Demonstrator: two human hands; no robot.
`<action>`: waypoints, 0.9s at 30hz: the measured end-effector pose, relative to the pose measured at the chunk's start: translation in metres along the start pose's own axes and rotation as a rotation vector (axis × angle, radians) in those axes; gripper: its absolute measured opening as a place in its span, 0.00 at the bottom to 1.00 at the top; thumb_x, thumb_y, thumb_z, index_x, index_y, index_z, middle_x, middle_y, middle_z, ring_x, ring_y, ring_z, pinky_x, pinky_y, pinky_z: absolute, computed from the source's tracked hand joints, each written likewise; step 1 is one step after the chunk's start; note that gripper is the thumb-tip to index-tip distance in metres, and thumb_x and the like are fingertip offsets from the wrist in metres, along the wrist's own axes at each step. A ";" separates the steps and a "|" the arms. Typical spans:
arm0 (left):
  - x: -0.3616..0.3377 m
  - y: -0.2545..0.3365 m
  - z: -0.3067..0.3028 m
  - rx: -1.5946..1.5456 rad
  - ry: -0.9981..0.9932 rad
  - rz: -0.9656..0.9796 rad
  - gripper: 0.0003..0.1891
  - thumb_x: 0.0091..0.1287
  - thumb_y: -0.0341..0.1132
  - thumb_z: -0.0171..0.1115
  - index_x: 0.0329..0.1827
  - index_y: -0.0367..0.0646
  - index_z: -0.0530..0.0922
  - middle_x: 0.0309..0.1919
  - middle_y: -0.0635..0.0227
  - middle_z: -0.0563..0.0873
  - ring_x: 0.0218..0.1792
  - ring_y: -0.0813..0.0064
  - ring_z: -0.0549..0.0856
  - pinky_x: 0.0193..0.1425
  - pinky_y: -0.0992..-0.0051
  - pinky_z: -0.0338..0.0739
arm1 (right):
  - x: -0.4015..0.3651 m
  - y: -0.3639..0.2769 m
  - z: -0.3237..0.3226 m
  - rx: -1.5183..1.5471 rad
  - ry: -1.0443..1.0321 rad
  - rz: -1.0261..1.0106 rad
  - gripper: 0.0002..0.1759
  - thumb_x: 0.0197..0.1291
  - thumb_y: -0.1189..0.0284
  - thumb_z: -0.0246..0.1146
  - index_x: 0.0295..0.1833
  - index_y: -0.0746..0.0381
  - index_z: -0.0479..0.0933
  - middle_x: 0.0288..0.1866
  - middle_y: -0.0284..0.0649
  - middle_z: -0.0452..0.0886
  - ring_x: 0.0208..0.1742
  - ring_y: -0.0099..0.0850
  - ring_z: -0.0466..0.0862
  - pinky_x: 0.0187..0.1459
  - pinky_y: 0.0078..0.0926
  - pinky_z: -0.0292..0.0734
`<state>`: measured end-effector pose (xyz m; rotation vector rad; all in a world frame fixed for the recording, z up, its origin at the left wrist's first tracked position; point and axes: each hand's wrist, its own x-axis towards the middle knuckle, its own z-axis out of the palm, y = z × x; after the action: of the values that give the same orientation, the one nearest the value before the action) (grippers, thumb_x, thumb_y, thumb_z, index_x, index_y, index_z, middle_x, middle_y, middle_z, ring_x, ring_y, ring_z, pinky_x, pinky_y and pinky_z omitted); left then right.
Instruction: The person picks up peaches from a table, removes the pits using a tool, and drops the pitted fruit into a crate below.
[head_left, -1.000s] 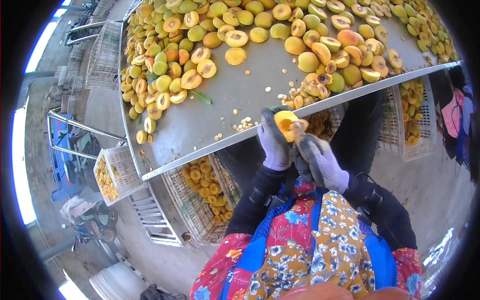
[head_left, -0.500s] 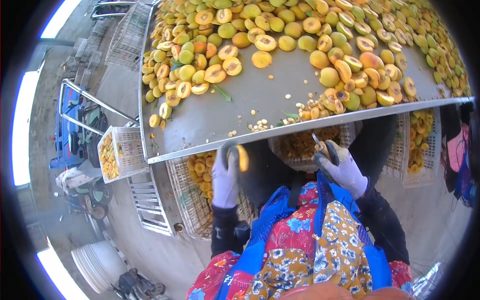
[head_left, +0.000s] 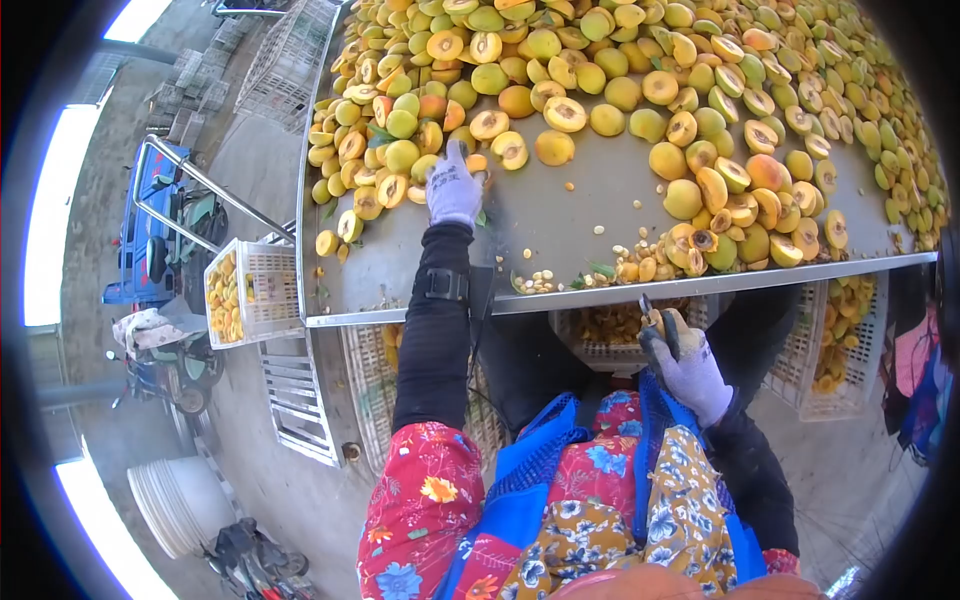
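Note:
My left hand [head_left: 454, 190], in a white glove with dark fingertips, reaches over the metal table among the apricots. Its fingers bend over an apricot half [head_left: 476, 161], which shows partly between fingers and thumb. My right hand [head_left: 690, 365], gloved alike, stays near my lap below the table edge, closed around a small knife [head_left: 644, 301]. Only the knife's short metal tip shows; the fingers hide its handle. Whole and halved apricots [head_left: 565, 114] cover the table's far side, and a nearer heap [head_left: 740, 205] lies to the right.
The metal table [head_left: 540, 220] has a raised front rim. Kernels [head_left: 540, 280] and scraps lie along it. Beneath stand crates of apricot halves, including a right-hand crate [head_left: 838, 385] and one between my legs [head_left: 625, 325]. A white crate [head_left: 270, 285] stands left, near a parked motorbike [head_left: 180, 365].
My left hand has moved from in front of the table edge, where it held an apricot piece, forward onto the fruit. That piece is gone from it. My right hand keeps its grip near my lap.

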<state>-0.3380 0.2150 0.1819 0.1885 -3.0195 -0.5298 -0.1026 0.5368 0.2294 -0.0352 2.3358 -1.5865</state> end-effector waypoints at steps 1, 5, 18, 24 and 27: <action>-0.009 -0.004 0.002 -0.117 0.013 0.060 0.36 0.59 0.44 0.75 0.66 0.37 0.69 0.55 0.44 0.81 0.59 0.46 0.80 0.63 0.57 0.74 | 0.003 -0.004 0.001 -0.016 0.009 -0.040 0.15 0.67 0.70 0.61 0.55 0.66 0.72 0.32 0.57 0.82 0.36 0.55 0.85 0.37 0.46 0.78; -0.086 0.021 -0.006 -1.382 -0.273 -0.204 0.23 0.64 0.32 0.72 0.57 0.45 0.68 0.46 0.64 0.81 0.45 0.70 0.87 0.39 0.71 0.88 | 0.023 -0.022 0.007 -0.188 0.024 -0.302 0.16 0.66 0.71 0.63 0.56 0.65 0.72 0.32 0.53 0.83 0.34 0.54 0.84 0.35 0.45 0.77; -0.208 0.091 -0.018 -1.493 -0.553 -0.172 0.22 0.72 0.37 0.53 0.67 0.38 0.67 0.58 0.63 0.77 0.59 0.72 0.77 0.68 0.71 0.70 | 0.046 -0.014 0.042 -0.206 0.264 -0.297 0.21 0.59 0.63 0.71 0.50 0.67 0.76 0.27 0.51 0.82 0.29 0.50 0.84 0.31 0.43 0.78; -0.203 0.096 -0.023 -1.550 -0.473 -0.147 0.22 0.77 0.43 0.54 0.65 0.36 0.71 0.55 0.62 0.80 0.58 0.72 0.79 0.66 0.72 0.72 | 0.009 -0.030 0.016 -0.470 0.115 -0.278 0.23 0.64 0.59 0.67 0.47 0.71 0.72 0.25 0.49 0.81 0.24 0.47 0.84 0.26 0.41 0.77; -0.205 0.097 -0.020 -1.631 -0.521 -0.099 0.22 0.79 0.47 0.52 0.63 0.36 0.73 0.54 0.62 0.82 0.56 0.74 0.81 0.63 0.73 0.74 | 0.006 -0.030 0.013 -0.672 0.069 -0.321 0.21 0.67 0.59 0.64 0.47 0.68 0.73 0.24 0.45 0.80 0.22 0.43 0.83 0.24 0.39 0.75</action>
<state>-0.1433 0.3257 0.2239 0.0633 -1.8476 -2.9434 -0.1090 0.5122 0.2508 -0.5336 2.9179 -0.8437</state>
